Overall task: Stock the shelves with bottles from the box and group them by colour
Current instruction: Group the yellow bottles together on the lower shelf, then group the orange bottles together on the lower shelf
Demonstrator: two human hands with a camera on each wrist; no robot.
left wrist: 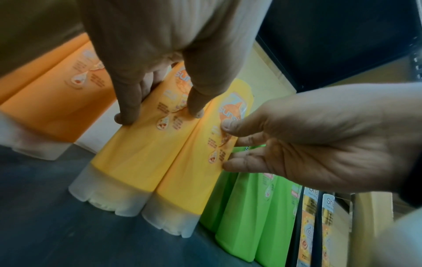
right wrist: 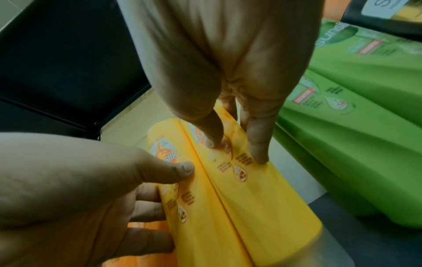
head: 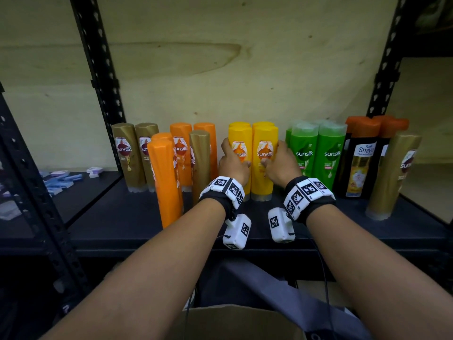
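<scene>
Two yellow bottles stand side by side at the middle of the dark shelf (head: 117, 217), with two more yellow ones behind them. My left hand (head: 234, 159) grips the left yellow bottle (head: 242, 177), thumb on its label and fingers round its left side. My right hand (head: 274, 157) grips the right yellow bottle (head: 263, 180) the same way from the right. In the left wrist view my left hand (left wrist: 160, 112) pinches the left yellow bottle (left wrist: 137, 155). In the right wrist view my right hand (right wrist: 235, 151) pinches the right yellow bottle (right wrist: 262, 198). Both bottles stand upright and touch each other.
Left of the yellow group stand orange bottles (head: 164, 182), a gold bottle (head: 199, 163) among them, and gold bottles (head: 130, 155) further left. Green bottles (head: 316, 155), dark orange-capped bottles (head: 360, 158) and another gold bottle (head: 392, 177) stand right. A cardboard box (head: 235, 322) sits below.
</scene>
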